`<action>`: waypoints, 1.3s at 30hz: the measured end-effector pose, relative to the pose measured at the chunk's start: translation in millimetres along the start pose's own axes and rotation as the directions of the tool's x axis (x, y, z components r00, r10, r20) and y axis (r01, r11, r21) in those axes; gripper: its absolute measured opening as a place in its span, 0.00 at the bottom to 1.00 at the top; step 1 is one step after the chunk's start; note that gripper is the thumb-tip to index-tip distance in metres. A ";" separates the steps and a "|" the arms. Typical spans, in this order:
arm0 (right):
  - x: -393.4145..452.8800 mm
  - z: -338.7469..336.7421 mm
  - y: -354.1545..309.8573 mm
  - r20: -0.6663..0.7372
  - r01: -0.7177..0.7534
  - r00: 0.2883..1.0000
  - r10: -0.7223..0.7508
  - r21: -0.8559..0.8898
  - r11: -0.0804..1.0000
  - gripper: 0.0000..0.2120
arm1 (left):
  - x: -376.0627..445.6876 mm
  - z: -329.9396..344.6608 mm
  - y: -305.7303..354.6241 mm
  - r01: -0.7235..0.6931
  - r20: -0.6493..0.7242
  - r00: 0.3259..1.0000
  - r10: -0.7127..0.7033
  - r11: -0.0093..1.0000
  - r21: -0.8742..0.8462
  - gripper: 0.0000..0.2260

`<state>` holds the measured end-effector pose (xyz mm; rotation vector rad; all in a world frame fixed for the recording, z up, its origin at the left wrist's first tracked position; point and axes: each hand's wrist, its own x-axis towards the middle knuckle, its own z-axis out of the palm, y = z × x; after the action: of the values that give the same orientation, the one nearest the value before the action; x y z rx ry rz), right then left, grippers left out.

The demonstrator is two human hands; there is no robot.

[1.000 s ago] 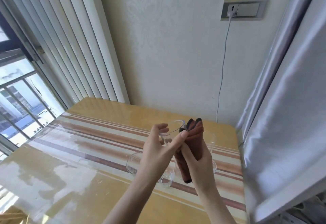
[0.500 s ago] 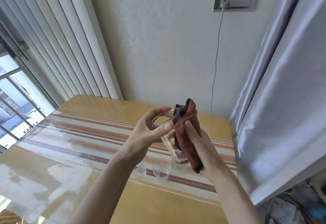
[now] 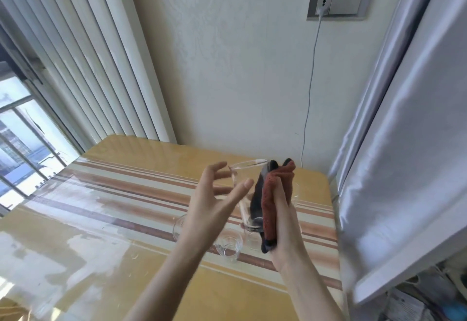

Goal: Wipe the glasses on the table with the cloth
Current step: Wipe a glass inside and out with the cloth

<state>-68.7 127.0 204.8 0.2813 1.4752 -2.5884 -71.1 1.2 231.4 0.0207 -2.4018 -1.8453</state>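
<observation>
A clear tall glass [image 3: 243, 189] is held tilted above the table, the rust-red cloth [image 3: 271, 204] pressed against its side; a small glass [image 3: 228, 245] stands below.

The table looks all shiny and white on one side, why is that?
Head view: daylight from the window bounces off the glossy table, making white glare there; the left hand looks slightly blurred, and the straight blinds fan out from wide-angle distortion.

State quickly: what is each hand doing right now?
Left hand: open, fingers spread beside the tall glass.
Right hand: closed, pressing the cloth against it.
</observation>
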 end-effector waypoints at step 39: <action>-4.4 -5.4 -12.1 0.166 0.103 0.984 -0.065 -0.236 0.966 0.34 | -1.9 11.1 12.8 0.020 0.037 0.999 -0.016 0.996 -0.090 0.28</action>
<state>-66.7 137.9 213.3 -0.0160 1.7569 -2.3909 -69.6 15.3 240.8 0.0009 -2.3464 -1.9770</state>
